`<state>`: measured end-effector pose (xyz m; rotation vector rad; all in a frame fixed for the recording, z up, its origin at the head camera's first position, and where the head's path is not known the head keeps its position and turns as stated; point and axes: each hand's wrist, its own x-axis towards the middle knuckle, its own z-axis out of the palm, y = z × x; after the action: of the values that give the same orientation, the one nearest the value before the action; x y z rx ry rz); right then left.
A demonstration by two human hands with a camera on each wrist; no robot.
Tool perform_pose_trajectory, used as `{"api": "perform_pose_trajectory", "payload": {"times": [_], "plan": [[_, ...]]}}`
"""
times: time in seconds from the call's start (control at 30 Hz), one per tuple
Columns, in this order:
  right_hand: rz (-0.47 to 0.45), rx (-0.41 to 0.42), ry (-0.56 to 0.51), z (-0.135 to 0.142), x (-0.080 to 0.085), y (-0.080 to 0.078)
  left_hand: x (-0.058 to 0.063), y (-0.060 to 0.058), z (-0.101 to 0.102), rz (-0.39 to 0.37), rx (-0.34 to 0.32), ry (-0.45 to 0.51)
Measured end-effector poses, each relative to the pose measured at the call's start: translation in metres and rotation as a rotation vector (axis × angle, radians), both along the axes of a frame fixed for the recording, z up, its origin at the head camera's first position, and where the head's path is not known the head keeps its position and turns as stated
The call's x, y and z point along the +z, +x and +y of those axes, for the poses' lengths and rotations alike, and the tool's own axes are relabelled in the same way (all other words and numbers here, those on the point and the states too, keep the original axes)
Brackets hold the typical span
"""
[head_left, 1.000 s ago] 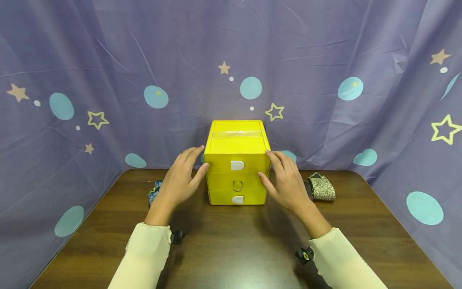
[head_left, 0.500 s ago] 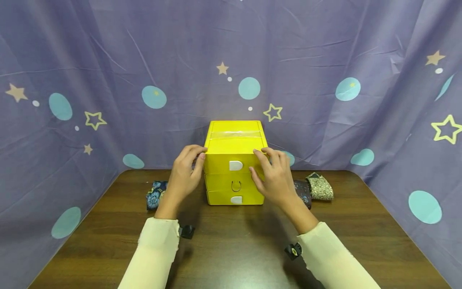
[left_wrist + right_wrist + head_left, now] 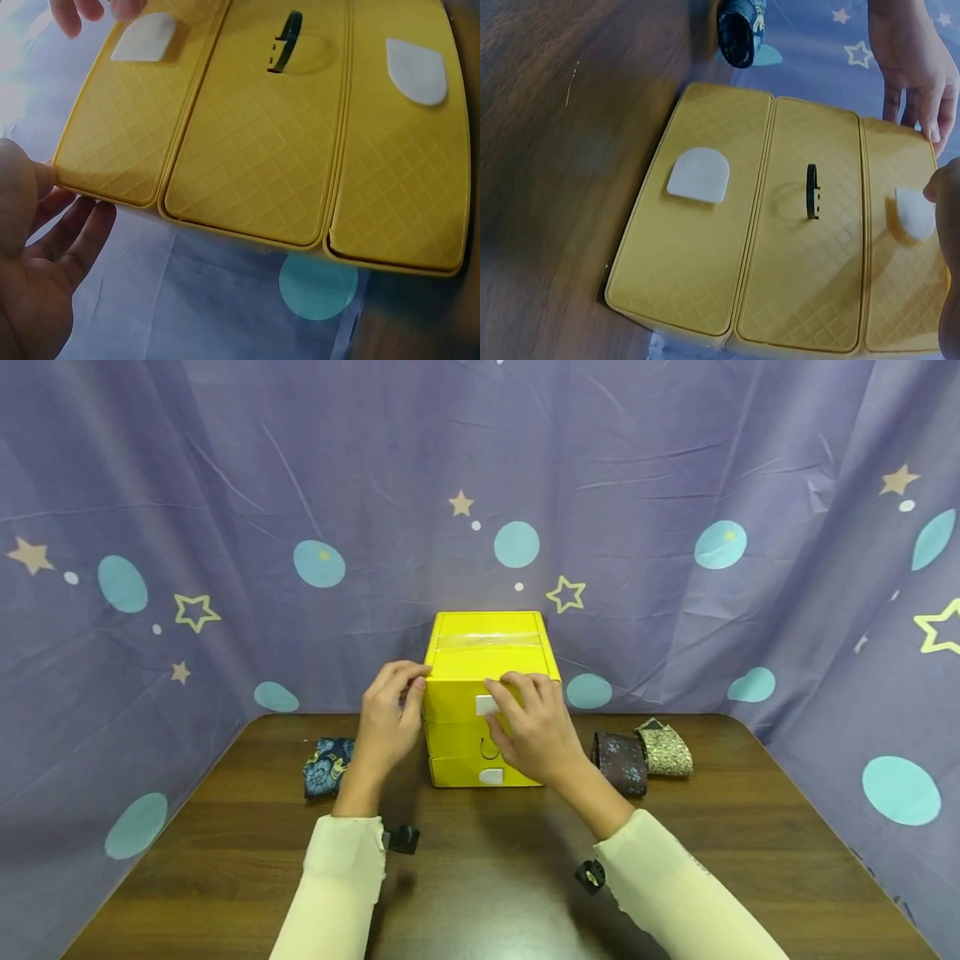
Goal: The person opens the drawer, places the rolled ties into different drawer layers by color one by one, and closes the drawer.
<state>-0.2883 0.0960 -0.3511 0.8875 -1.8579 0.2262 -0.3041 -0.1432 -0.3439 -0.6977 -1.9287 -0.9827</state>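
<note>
A yellow three-drawer box (image 3: 487, 662) stands at the back of the table, its drawers closed. My left hand (image 3: 388, 710) rests its fingertips on the box's upper left front edge; in the left wrist view its fingers (image 3: 90, 232) lie along the side. In front of the top drawer is my right hand (image 3: 534, 727), its fingers loosely bent beside the white pull tab (image 3: 915, 214). Its thumb looks close to that tab, but I cannot tell whether they touch. The middle drawer has a thin dark loop handle (image 3: 286, 41), and the bottom one another white tab (image 3: 700, 175).
Left of the box lies a folded blue flowered cloth (image 3: 326, 768). To the right are a dark patterned cloth roll (image 3: 624, 765) and a gold speckled one (image 3: 666, 750). A purple curtain (image 3: 630, 610) hangs behind the brown wooden table (image 3: 465, 893).
My right hand has moved left from the box's right edge to the top drawer's tab. The left hand has come to the upper left edge and stayed there. The box has not moved.
</note>
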Motion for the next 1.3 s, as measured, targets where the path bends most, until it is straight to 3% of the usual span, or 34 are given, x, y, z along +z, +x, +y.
{"api": "perform_pose_trajectory", "payload": {"times": [0.3, 0.53, 0.63, 0.77, 1.03, 1.3], "plan": [[0.006, -0.004, 0.055, -0.009, -0.002, -0.002, -0.002, 0.002, -0.002, -0.129, -0.069, 0.150], [0.016, -0.018, 0.086, -0.011, -0.004, -0.004, 0.000, 0.007, -0.001, -0.347, -0.153, 0.284], [0.020, -0.016, 0.100, -0.012, -0.005, -0.005, 0.010, 0.019, 0.002, -0.409, -0.155, 0.285], [0.022, 0.003, 0.112, -0.013, -0.007, -0.008, 0.021, 0.034, 0.005, -0.446, -0.172, 0.280], [0.013, 0.036, 0.113, -0.012, -0.009, -0.010, 0.017, 0.033, 0.002, -0.461, -0.175, 0.284], [0.041, 0.003, 0.148, -0.013, -0.007, -0.011, 0.016, 0.032, 0.002, -0.442, -0.188, 0.294]]}}
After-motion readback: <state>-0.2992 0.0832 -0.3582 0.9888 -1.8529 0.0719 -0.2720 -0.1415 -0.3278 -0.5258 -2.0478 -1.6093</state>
